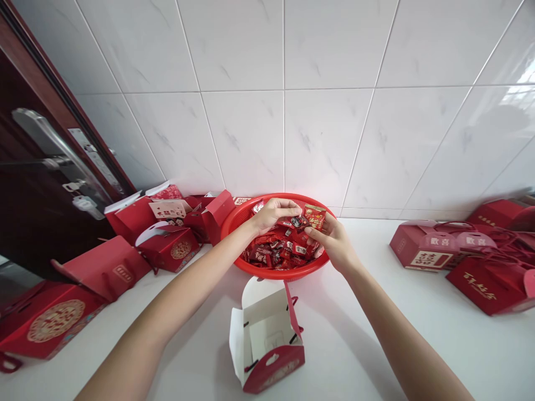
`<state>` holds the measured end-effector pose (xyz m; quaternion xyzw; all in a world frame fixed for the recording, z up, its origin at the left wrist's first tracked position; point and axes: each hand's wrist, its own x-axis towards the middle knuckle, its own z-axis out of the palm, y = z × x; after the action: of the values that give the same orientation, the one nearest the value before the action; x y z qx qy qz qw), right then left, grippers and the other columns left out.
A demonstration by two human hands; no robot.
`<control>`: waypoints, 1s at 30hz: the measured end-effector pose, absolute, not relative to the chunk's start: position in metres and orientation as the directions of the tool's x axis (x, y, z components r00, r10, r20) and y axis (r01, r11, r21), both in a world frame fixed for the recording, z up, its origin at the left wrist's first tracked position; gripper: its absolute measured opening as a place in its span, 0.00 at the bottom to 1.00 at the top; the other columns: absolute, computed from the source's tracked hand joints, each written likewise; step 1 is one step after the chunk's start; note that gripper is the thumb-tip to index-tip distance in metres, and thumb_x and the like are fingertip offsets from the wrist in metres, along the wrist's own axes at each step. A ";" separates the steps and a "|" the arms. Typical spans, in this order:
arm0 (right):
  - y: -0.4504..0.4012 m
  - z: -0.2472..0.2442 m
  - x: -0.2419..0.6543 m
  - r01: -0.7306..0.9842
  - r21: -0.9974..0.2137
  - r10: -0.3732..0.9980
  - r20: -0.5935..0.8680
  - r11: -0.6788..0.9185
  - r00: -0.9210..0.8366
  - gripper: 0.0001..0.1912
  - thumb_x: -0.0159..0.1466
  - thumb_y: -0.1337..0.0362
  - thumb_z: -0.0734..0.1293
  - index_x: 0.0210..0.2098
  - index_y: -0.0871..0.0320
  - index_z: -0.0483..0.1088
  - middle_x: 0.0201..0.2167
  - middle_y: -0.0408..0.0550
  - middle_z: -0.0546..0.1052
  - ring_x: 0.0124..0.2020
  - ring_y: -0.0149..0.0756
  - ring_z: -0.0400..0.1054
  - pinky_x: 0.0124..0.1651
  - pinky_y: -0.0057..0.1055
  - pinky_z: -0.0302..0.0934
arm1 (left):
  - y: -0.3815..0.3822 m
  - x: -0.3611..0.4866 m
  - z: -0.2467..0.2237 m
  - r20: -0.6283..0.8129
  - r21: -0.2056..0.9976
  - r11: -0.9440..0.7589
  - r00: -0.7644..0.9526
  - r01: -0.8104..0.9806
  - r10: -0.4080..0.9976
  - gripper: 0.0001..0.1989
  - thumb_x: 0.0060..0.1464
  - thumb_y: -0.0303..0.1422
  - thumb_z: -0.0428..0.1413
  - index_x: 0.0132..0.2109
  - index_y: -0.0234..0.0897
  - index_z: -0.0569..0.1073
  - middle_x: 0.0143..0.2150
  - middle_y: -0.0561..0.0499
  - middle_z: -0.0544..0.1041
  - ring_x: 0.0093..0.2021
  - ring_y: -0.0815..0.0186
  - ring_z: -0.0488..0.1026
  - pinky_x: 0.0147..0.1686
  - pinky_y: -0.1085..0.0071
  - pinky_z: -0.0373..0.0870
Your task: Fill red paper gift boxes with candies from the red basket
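Both of my hands are over a red plastic basket (232, 262) full of small wrapped candies (276, 250). My right hand (334, 239) grips a red and gold candy packet (315, 216) between thumb and fingers, above the basket's right side. My left hand (273, 214) has its fingers pinched together beside a dark-wrapped candy (299, 222); whether it holds that candy or only touches it is unclear. In front of the basket stands a red gift box (276, 370) with its flaps up, its white inside showing nothing in it.
Red gift boxes and bags (167, 248) stand along the left, near a dark door with a metal handle (58, 145). More closed red boxes (430, 245) sit at the right. A white tiled wall (326, 139) rises behind the white table (355, 334).
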<state>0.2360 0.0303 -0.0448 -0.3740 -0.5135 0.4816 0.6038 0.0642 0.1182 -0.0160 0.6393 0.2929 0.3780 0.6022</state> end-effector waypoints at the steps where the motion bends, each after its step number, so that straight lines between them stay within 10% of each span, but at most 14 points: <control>1: 0.030 -0.045 0.236 -0.188 -0.947 0.965 0.263 0.259 0.006 0.19 0.52 0.57 0.79 0.41 0.54 0.76 0.31 0.44 0.79 0.23 0.33 0.68 0.26 0.33 0.67 | 0.118 0.064 -0.016 0.138 0.990 -0.113 0.541 -0.078 0.830 0.20 0.34 0.42 0.74 0.30 0.33 0.79 0.29 0.53 0.77 0.31 0.69 0.72 0.38 0.68 0.69; 17: 0.033 -0.046 0.231 -0.145 -0.970 0.981 0.189 0.195 0.049 0.23 0.51 0.50 0.80 0.40 0.55 0.74 0.27 0.44 0.80 0.21 0.35 0.71 0.20 0.31 0.66 | 0.113 0.066 -0.016 0.395 0.884 -0.466 0.563 -0.020 0.726 0.17 0.47 0.45 0.68 0.31 0.34 0.77 0.29 0.52 0.78 0.31 0.68 0.73 0.36 0.69 0.70; 23: 0.033 -0.046 0.230 -0.157 -0.964 0.976 0.203 0.213 0.077 0.23 0.49 0.50 0.81 0.37 0.55 0.73 0.26 0.44 0.79 0.20 0.36 0.71 0.20 0.32 0.66 | 0.123 0.061 -0.021 0.353 0.905 -0.425 0.532 0.013 0.770 0.22 0.51 0.52 0.63 0.36 0.35 0.78 0.36 0.48 0.81 0.40 0.61 0.76 0.46 0.64 0.71; 30: 0.034 -0.046 0.230 -0.125 -0.971 0.977 0.195 0.205 0.092 0.27 0.48 0.47 0.80 0.40 0.55 0.74 0.26 0.44 0.79 0.21 0.37 0.72 0.20 0.31 0.66 | 0.152 0.040 -0.030 0.108 0.786 -0.414 0.556 0.460 0.824 0.13 0.46 0.41 0.64 0.33 0.35 0.80 0.33 0.49 0.82 0.36 0.61 0.77 0.40 0.67 0.71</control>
<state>0.2298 0.0336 -0.0457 -0.4320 -0.4930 0.4590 0.5996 0.0404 0.1522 -0.0304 0.8030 0.3998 0.2489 0.3652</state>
